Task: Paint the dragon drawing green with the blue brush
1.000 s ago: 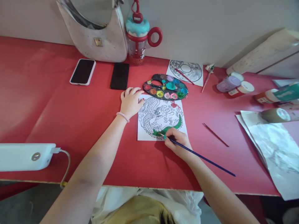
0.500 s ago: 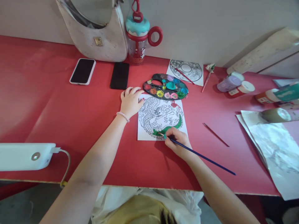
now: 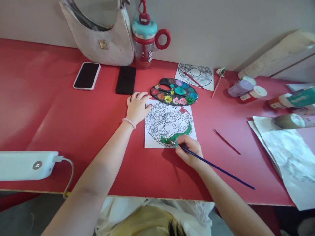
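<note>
Many paints occupy the palette beyond the dragon sheet; your right hand grips a brush, left hand spread.

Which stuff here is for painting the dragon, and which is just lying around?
For painting:
dragon picture, left hand at its edge
blue brush, in the right hand
paint palette

Just lying around, it seems:
handbag
white-edged phone
cup with a blue lid

Around the drawing, the right hand at five o'clock holds a brush, tip at its green patch; the left hand lies at ten, palette at twelve, cup at eleven.
</note>
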### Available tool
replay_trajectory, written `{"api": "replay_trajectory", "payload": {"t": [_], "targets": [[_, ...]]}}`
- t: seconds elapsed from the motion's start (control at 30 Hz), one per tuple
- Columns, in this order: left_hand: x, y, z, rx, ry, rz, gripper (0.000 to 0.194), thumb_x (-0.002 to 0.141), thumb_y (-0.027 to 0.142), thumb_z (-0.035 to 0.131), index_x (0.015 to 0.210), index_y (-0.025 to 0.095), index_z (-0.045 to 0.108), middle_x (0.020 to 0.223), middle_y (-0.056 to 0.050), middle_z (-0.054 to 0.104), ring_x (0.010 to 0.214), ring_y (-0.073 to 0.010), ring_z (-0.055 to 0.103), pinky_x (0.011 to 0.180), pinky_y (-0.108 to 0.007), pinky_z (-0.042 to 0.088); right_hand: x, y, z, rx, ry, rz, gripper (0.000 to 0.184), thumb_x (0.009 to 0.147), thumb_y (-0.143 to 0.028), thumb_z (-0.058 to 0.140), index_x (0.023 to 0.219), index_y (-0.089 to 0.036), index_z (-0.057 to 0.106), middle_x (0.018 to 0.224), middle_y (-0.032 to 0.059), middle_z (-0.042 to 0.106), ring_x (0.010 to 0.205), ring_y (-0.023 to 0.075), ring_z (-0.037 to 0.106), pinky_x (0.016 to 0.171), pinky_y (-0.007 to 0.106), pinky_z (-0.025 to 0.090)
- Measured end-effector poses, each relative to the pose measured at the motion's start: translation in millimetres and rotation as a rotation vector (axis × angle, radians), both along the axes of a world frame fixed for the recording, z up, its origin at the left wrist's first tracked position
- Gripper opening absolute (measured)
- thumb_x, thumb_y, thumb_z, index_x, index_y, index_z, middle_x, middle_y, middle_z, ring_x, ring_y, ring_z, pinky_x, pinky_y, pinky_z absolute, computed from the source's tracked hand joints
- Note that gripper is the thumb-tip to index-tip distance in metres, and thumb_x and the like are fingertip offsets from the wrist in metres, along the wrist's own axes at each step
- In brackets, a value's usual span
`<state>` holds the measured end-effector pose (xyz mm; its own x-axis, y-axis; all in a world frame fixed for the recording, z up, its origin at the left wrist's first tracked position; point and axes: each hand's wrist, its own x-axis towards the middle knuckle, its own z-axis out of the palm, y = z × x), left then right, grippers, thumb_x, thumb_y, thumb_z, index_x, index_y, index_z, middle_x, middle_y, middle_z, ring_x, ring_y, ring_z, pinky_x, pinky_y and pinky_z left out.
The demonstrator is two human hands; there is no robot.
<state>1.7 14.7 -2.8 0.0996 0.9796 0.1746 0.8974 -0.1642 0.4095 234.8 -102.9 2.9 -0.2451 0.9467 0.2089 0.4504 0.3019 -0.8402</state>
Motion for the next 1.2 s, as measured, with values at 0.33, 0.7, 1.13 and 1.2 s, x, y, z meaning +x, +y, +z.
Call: {"api": "replay_trajectory", "payload": {"t": [0.33,0.7,1.13,1.2], "targets": [[0.2,0.1,1.3,0.0,0.01,0.003,0.032,0.091,0.026,0.059,0.122,0.029,0.064,0.141,-0.002,0.057,0.133,-0.0312,0.041,0.109,-0.055,0.031,7.8,11.8,5.1,0.063,0.302,-0.378,0.013,0.072,-0.014,0.056,0.07,-0.023,0.047,0.049,-0.007,0.051,0.041,0.0099,0.046,0.043,0.024,0.037],[-0.2,-0.4,0.7,0.012,-0.001,0.002,0.032,0.09,0.026,0.06,0.121,0.031,0.064,0.141,-0.002,0.057,0.133,-0.032,0.041,0.109,-0.056,0.031,7.7,59.0,24.5,-0.092,0.125,0.121,0.02,0.084,-0.034,0.055,0.069,-0.021,0.055,0.057,-0.0013,0.053,0.051,0.0114,0.049,0.05,0.027,0.04],[1.0,-1.5,3.4,-0.007,-0.007,0.001,0.032,0.091,0.025,0.059,0.122,0.03,0.064,0.141,-0.003,0.057,0.133,-0.0317,0.041,0.109,-0.056,0.03,-0.9,76.5,20.2,-0.212,0.089,0.312,0.048,0.087,-0.059,0.056,0.059,-0.02,0.048,0.051,-0.0038,0.043,0.047,0.0089,0.037,0.045,0.024,0.031],[0.9,-1.5,3.4,-0.008,-0.005,0.001,0.031,0.091,0.025,0.06,0.122,0.029,0.064,0.141,-0.002,0.057,0.133,-0.0314,0.041,0.11,-0.056,0.03,-3.4,77.2,18.0,-0.241,0.047,0.351,0.049,0.084,-0.058,0.059,0.057,-0.02,0.046,0.052,-0.003,0.044,0.048,0.009,0.039,0.045,0.024,0.03]]}}
